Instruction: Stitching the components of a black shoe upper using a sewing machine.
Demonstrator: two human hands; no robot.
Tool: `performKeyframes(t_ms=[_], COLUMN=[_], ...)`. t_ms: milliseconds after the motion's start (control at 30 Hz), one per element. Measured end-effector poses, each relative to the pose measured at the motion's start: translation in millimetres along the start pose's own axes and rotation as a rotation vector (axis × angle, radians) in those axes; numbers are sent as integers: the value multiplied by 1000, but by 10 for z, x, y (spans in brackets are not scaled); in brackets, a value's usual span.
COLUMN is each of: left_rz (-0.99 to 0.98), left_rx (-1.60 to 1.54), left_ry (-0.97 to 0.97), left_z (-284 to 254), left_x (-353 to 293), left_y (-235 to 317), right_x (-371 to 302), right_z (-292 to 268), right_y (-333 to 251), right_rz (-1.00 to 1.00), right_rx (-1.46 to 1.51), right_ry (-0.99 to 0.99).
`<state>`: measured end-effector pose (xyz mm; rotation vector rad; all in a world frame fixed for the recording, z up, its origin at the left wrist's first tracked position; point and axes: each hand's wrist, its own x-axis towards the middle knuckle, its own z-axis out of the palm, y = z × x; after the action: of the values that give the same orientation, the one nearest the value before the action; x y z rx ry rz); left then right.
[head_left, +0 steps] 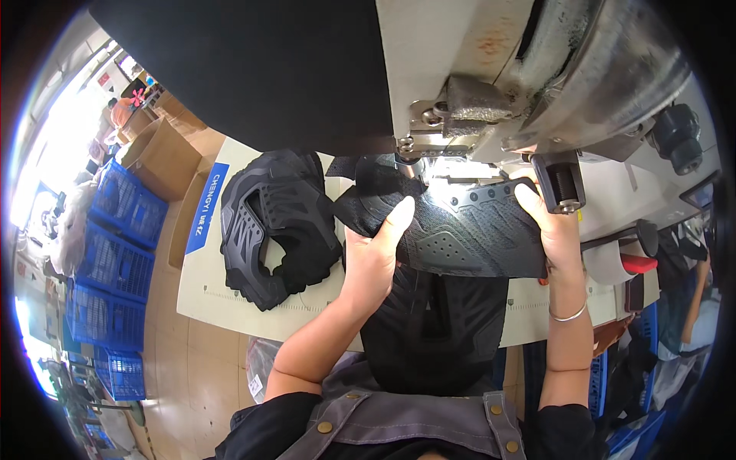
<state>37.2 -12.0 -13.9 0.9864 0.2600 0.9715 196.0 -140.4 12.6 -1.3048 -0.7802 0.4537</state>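
Observation:
A black shoe upper (468, 238) with a row of eyelets lies under the lit head of a sewing machine (460, 115). My left hand (381, 245) grips its left part, thumb on top and fingers hidden beneath. At the right end, my right hand (550, 218) pinches the edge near the eyelets, thumb uppermost. The machine's presser area (412, 167) stands over the far edge of the piece; whether the needle is in the material I cannot tell. More black shoe uppers (437, 337) hang over the table's near edge, against my apron.
A stack of black shoe uppers (280, 222) lies on the pale table (203, 272) left of my hands. Blue plastic crates (115, 261) and a cardboard box (162, 159) stand on the floor at left. Machine parts (558, 182) jut out close to my right hand. Another person's arm (696, 299) shows at far right.

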Motion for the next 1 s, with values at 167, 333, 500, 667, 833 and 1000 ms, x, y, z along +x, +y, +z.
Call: performKeyframes(t_ms=[167, 333, 500, 667, 833, 1000], left_rz=[-72, -84, -147, -272, -350, -292], left_rx=[51, 149, 156, 212, 268, 200], left_ry=[-3, -37, -53, -51, -212, -233], left_z=[-58, -53, -110, -120, 5, 16], left_x=[68, 168, 188, -29, -349, -545], left_y=[20, 104, 150, 179, 156, 82], right_x=[-28, -86, -158, -313, -455, -631], right_z=[13, 4, 17, 58, 87, 205], right_y=[49, 101, 93, 35, 10, 0], right_rz=[-27, -55, -28, 37, 87, 136], right_rx=[31, 81, 69, 116, 127, 24], right_ry=[13, 6, -26, -58, -92, -134])
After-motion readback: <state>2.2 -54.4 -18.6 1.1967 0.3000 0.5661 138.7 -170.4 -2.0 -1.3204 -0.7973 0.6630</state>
